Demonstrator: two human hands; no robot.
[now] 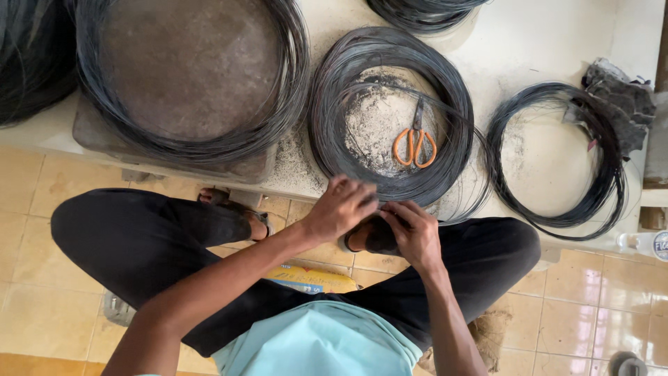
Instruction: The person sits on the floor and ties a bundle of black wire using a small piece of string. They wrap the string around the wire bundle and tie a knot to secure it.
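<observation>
Your left hand (341,207) and right hand (412,233) meet at the near edge of the low white tabletop (515,42), both working on the near rim of the middle wire coil (390,115). The left hand's fingers are curled narrow and pinched onto the dark strands where the coil hangs over the edge; the right hand's fingers are bent in close just beside them, touching the same bundle, though you cannot tell from here exactly how many strands each hand grips. The coil itself lies flat on the tabletop, a thick ring of thin black wire, with grey dust inside it. Orange-handled scissors (415,143) lie inside that ring, toward its right side, blades pointing far. To the right, well apart from your hands, lies a thinner wire coil (557,163), with a crumpled dark rag (619,101) touching its far right rim. To the left, a large wire coil (191,76) is wrapped around a round brown slab (188,63). Another coil (424,10) shows at the far edge, partly cut off. You sit with legs in black trousers (139,240) crossed on the tiled floor (591,306), a yellow packet (313,280) under your knees.
</observation>
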